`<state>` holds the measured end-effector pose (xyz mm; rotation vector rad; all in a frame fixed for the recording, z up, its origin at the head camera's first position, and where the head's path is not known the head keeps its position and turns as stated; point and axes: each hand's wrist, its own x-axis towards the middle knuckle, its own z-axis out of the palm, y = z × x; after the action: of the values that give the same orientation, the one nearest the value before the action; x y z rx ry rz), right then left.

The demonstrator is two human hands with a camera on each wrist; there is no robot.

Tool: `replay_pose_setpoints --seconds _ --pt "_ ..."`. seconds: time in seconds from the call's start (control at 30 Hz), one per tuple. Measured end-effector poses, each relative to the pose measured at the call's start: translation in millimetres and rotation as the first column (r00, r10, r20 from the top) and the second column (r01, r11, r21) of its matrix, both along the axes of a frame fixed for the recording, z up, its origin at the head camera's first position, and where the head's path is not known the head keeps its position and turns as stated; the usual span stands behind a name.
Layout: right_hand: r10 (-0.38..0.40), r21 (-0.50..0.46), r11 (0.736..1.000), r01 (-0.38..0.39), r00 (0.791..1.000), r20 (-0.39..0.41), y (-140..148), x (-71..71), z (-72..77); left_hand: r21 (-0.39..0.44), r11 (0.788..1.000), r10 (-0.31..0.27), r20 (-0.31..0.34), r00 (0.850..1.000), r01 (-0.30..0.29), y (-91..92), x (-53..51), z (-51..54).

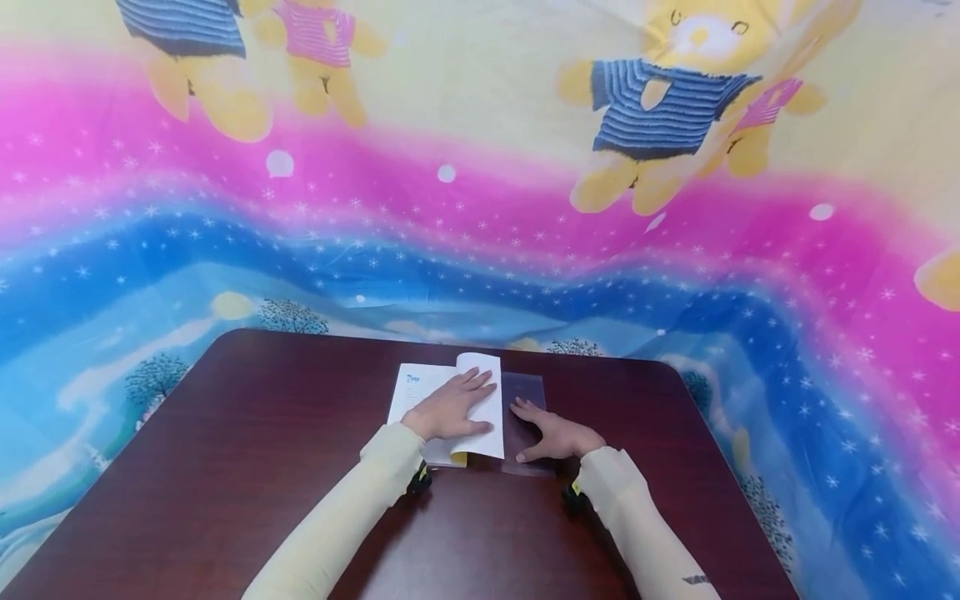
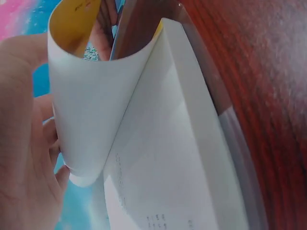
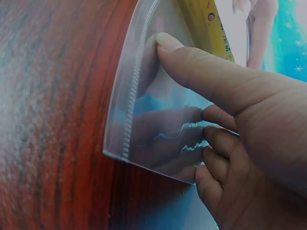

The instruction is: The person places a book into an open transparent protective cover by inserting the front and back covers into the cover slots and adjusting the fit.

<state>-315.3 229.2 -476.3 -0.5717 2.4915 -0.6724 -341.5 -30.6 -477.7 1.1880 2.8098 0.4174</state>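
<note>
A thick book [image 1: 408, 404] lies on the table with its first white page showing small print. Its cover [image 2: 86, 105], white inside and yellow outside, is turned over to the right and curls up from the spine. Against the white inner side rests my left hand [image 1: 450, 408], fingers spread. A clear plastic sleeve [image 3: 144, 108] with a ribbed seam extends past the cover's right edge. My right hand [image 1: 558, 435] touches this plastic with its thumb and fingertips, the fingers fairly straight. Part of the yellow outer side [image 3: 201, 24] shows beside the plastic in the right wrist view.
The dark reddish-brown table [image 1: 247, 467] extends around the book on all sides. Behind it hangs a colourful cloth [image 1: 450, 242] printed with bears, snowflakes and trees. Black wrist bands [image 1: 421, 479] sit under both sleeves.
</note>
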Motion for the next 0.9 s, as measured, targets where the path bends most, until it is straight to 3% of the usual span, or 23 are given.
replay_pose_setpoints --seconds 0.2,0.5,0.9 --pt "0.004 0.007 1.0 -0.004 1.0 0.001 -0.1 -0.8 -0.8 -0.053 0.998 0.016 -0.026 1.0 -0.017 0.7 -1.6 -1.2" --pt "0.004 -0.001 1.0 -0.004 1.0 0.007 0.8 -0.8 -1.0 -0.133 0.988 0.086 0.029 0.996 -0.082 4.5 1.0 -1.3" --pt "0.015 -0.009 1.0 -0.015 1.0 0.005 2.0 -0.4 -3.4 -0.181 0.979 0.104 0.039 0.994 -0.096 7.8 3.7 -2.4"
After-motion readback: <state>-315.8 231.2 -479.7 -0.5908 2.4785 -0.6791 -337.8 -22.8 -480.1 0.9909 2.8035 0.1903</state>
